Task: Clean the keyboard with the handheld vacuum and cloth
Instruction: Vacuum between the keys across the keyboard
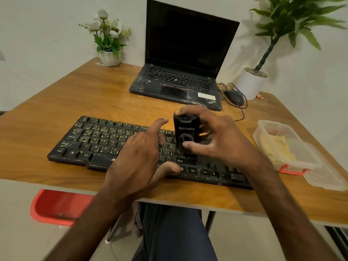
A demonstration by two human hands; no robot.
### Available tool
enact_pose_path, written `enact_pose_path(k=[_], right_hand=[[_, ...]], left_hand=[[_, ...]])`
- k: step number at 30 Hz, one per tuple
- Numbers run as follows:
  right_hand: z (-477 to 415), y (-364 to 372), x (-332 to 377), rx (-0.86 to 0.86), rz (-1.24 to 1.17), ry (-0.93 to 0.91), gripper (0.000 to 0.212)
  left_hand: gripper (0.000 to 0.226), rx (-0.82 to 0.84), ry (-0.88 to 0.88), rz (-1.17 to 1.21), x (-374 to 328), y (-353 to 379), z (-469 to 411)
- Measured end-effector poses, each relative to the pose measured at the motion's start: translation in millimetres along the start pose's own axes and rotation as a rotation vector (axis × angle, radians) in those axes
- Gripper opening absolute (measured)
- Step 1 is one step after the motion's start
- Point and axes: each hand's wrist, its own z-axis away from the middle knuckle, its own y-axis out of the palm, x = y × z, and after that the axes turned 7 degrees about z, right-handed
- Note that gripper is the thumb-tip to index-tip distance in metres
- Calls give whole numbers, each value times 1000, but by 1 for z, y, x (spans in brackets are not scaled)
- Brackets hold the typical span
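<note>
**A:** What fills most of the view?

**B:** A brown wood-grain tabletop (94,95). An open black laptop (186,44) with a dark screen stands at its far side.

**A:** And the thing to be cleaned?

**B:** A long black keyboard (98,140) with yellow-marked keys lies across the near middle, slanting from far left to near right. To its right sits a clear plastic container (308,157) holding a crumpled yellow cloth (276,147).

**A:** The hands?

**B:** The left hand (139,157) is over the keyboard's middle. Its fingers are loosely spread, the index stretched forward, and it holds nothing. The right hand (222,140) wraps its fingers round a small black boxy handheld vacuum (186,130), with the thumb across its lower front.

**A:** Where is that?

**B:** Upright on the keyboard's right half, just beyond the Shift key. A black corded mouse (234,97) lies right of the laptop.
</note>
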Motion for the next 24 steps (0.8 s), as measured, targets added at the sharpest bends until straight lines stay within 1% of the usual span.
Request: enact_pose_path(k=[3,6,7,9,10,11,12,15,17,19,21,23,24], right_hand=[[-9,5,-10,-115,92,41,69],[-10,5,-11,-147,72,68,68],[-7,2,-9,-122,46,71,68],[2,-6,0,-10,-78,61,68],[7,-8,3,49,-133,35,67],[11,-9,4,74,-139,7,67],[12,-8,2,58,-97,3,67],[10,-7,-14,-125,116,74,68],[13,-7,-16,-195,88,98,67],[22,-3,-5,-158,-44,51,65],[33,3,11,-81,-140,-55,64],[34,9,16,-60,-126,-105,64],[31,10,13,-87,-89,-91,65]], left_hand=[[87,8,1,-17,-1,-1,-1],[85,21,-2,-39,-2,-2,-1],[84,24,2,-44,-2,-2,-1],[83,27,3,-46,-1,-1,-1],[83,27,1,-51,0,0,-2],[83,30,4,-59,0,0,-2],[84,31,8,-72,0,0,-2],[84,31,25,-83,-1,0,-1],[84,25,25,-69,-2,-1,-1],[84,24,26,-51,-2,-1,-1],[85,30,29,-48,-1,-1,-1],[86,29,37,-54,0,-1,-1],[86,32,41,-51,0,-1,-1]])
